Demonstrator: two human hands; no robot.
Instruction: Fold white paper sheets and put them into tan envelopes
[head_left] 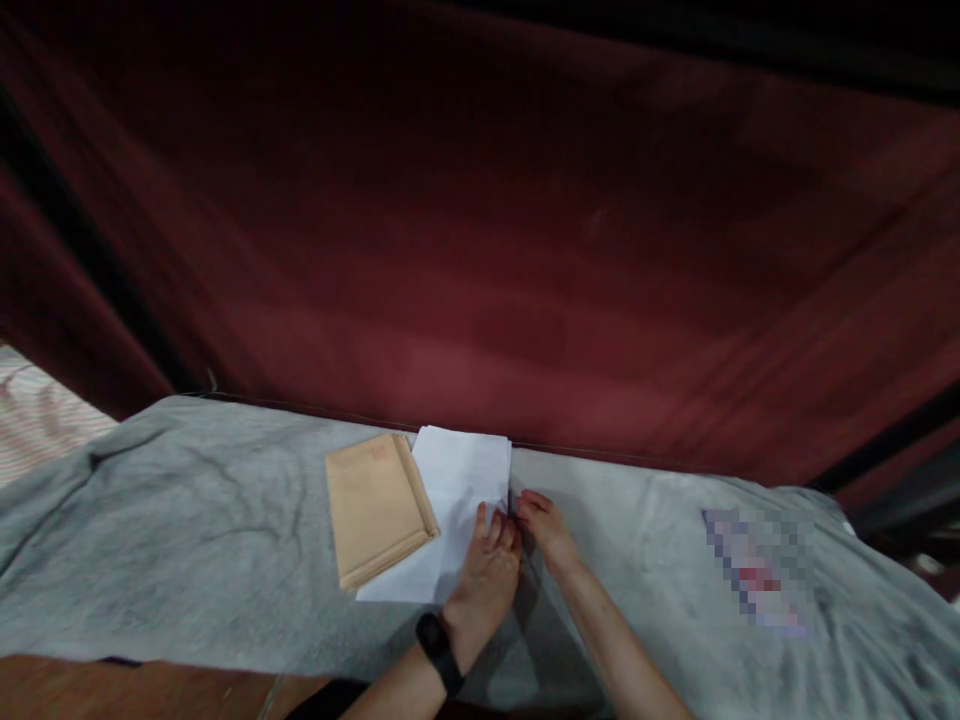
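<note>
White paper sheets (457,470) lie on a grey cloth, partly under a stack of brown envelopes (379,505) on their left. My left hand (491,565), with a black band on its wrist, rests on the lower right part of the sheets, its fingers apart and pointing forward. At the right edge of the paper is my right hand (544,525), its fingers bent together close to the left fingertips. Whatever the right fingers may pinch there is too small to make out.
The grey cloth (225,520) covers a long flat surface. Behind it hangs a dark red curtain (487,300). A pixelated patch (757,575) lies on the cloth at the right. Striped fabric (45,415) shows at the far left, and a brown floor (172,690) at the lower left.
</note>
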